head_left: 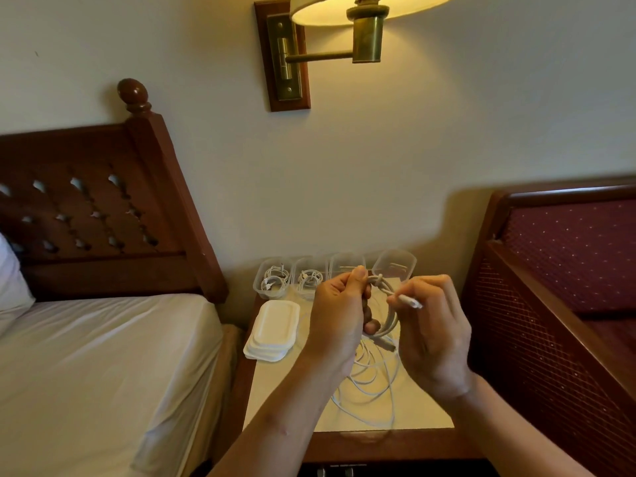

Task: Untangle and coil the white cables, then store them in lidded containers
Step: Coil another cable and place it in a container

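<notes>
Hands meet over a bedside surface in the head view, both raised above it. The left hand grips a small coiled cable, white, its fingers curled round the loops and the thumb pointing up. The right hand is just beside it, its fingers pinched together on the cable's free end, close behind the plug, which sticks out to the right. A knot-like wrap sits at the top of the coil, between the two hands.

Below the hands, loose cables lie in a white tangle on the surface, spread toward its near edge. Four clear containers stand in a row at the back, against the wall, all without lids. The two on the left each hold a coiled white cable; the two on the right are partly hidden behind the hands, and I cannot tell what they hold. A stack of white lids lies on the left part of the surface, just in front of the containers.

A bed with a white sheet and a dark wooden headboard stands to the left. A lit brass wall lamp hangs above, and a dark red upholstered seat is to the right.
</notes>
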